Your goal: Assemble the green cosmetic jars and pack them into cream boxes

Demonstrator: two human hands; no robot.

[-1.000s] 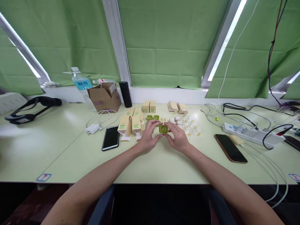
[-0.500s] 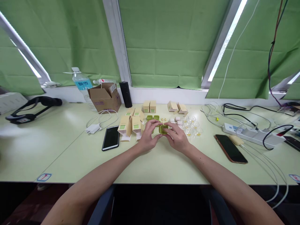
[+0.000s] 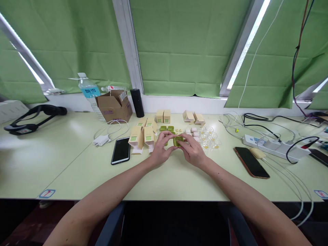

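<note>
Between both hands, near the middle of the table, is a small green square tray [image 3: 178,141], its hollow side facing me. My left hand [image 3: 162,149] pinches its left side with thumb and fingers. My right hand [image 3: 192,150] grips the right side, with a fingertip reaching into the hollow. Just behind the hands lie more green trays [image 3: 167,128], partly hidden, and tiny yellowish pieces [image 3: 178,130]. White cylindrical pieces [image 3: 194,130] and several clear plastic cups [image 3: 210,136] sit to the right. Opened cream boxes [image 3: 136,137] with green windows stand left of my left hand.
Cream boxes [image 3: 163,116] and two further boxes [image 3: 193,117] stand at the back. A phone [image 3: 121,151] lies left, another phone [image 3: 251,162] right, near a power strip [image 3: 276,147] and cables. A cardboard box [image 3: 114,106], black cylinder [image 3: 137,103] and water bottle [image 3: 90,92] line the wall.
Both hands keep hold of the green tray in nearly the same place. The right fingers have shifted slightly at the hollow; the whole view has drifted a little.
</note>
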